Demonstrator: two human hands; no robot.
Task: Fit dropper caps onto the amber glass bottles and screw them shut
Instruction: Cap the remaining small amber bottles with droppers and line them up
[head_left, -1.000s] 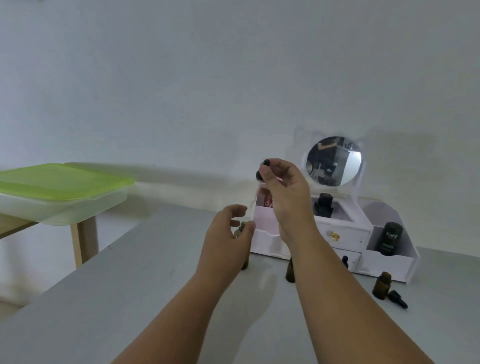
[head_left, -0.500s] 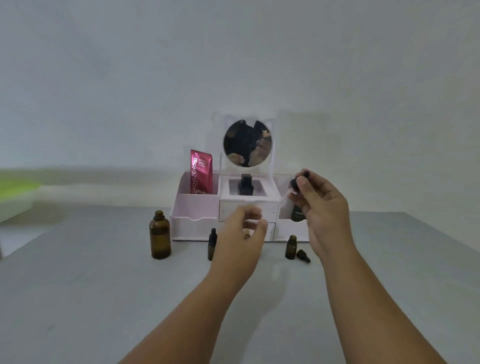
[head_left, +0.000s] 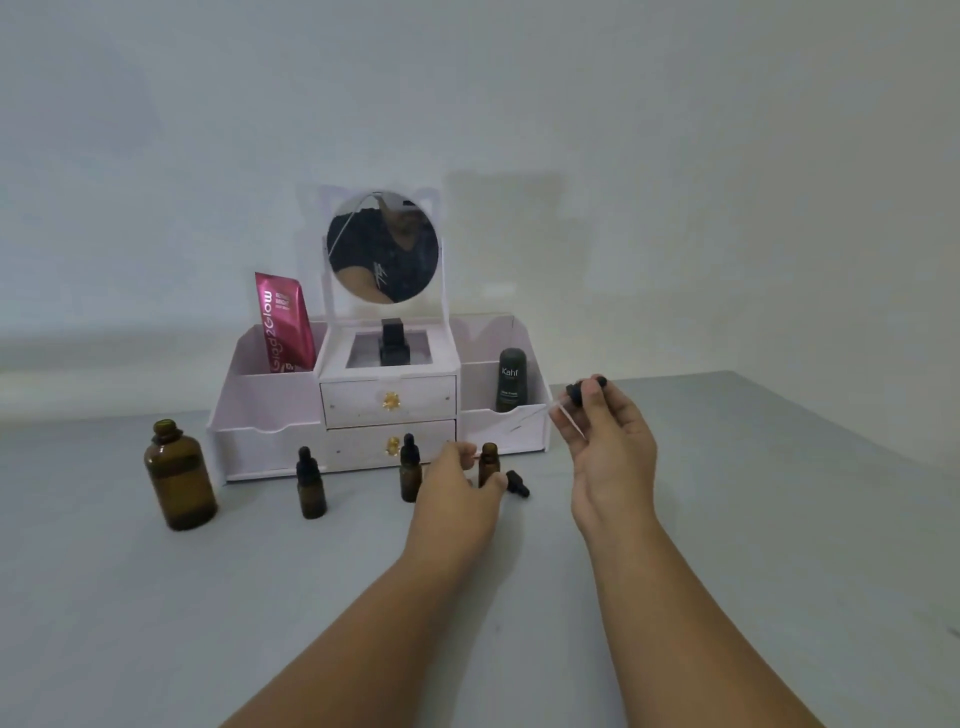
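My right hand (head_left: 610, 452) pinches a black dropper cap (head_left: 577, 391) with its glass pipette pointing down-left, held above the table to the right of the organiser. My left hand (head_left: 457, 491) is low on the table, index finger and thumb curled round a small uncapped amber bottle (head_left: 488, 462). A loose black dropper cap (head_left: 518, 483) lies just right of that bottle. Two small amber bottles (head_left: 310, 488) (head_left: 410, 475) stand capped with droppers. A large amber bottle (head_left: 179, 478) stands uncapped at the left.
A pale pink organiser (head_left: 260, 400) with drawers and a round mirror (head_left: 383, 247) stands behind the bottles against the wall. It holds a magenta sachet (head_left: 283, 327), a dark tube (head_left: 511, 379) and a black item (head_left: 393, 343). The grey table (head_left: 156, 623) stretches toward me.
My view swung right until the organiser sat in the centre. My left hand dropped from mid-air to the uncapped small bottle. My right hand kept the dropper cap and shifted right.
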